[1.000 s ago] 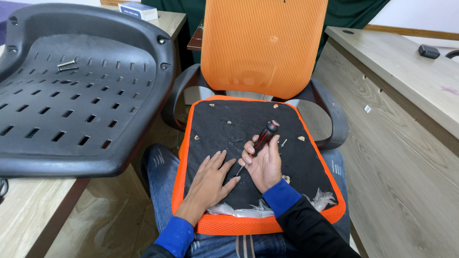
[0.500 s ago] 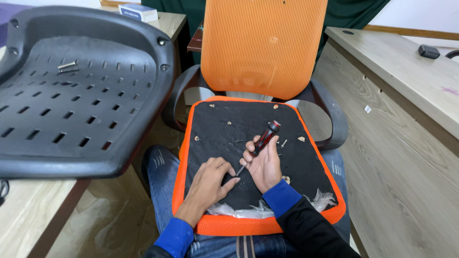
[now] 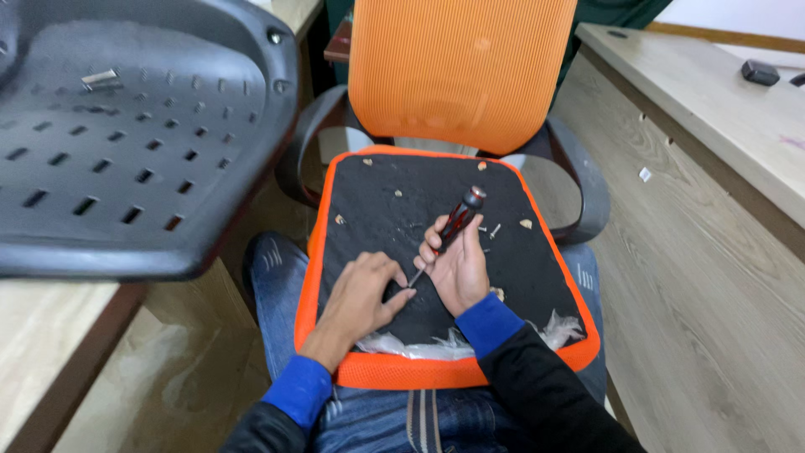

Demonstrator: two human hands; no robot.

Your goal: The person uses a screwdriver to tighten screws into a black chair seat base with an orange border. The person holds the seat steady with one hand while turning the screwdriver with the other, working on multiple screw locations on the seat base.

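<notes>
- We see two hands over one seat cushion [image 3: 537,277], which lies across the person's lap on blue jeans [image 3: 277,268]; its face is black fabric with an orange mesh border, and white stuffing shows at the near edge.
- The left hand [image 3: 356,306] rests flat on the black fabric, fingers loosely together, index finger stretched toward the tool's tip.
- The right hand [image 3: 459,267] is wrapped around one screwdriver [image 3: 449,231], pinching its shaft low down.
- The screwdriver has a red and black handle with a grey cap; it leans up and away, its tip down on the fabric just beside the left index finger.
- We count about two loose screws [image 3: 490,228] on the fabric just past the right hand, and several small pale scraps scattered around.
- Beyond the cushion stands one chair with an orange mesh backrest [image 3: 461,67] and two dark armrests.
- To the left, one black perforated plastic seat shell [image 3: 126,168] lies on a wooden counter [image 3: 33,352].
- To the right runs another counter [image 3: 713,92].
</notes>
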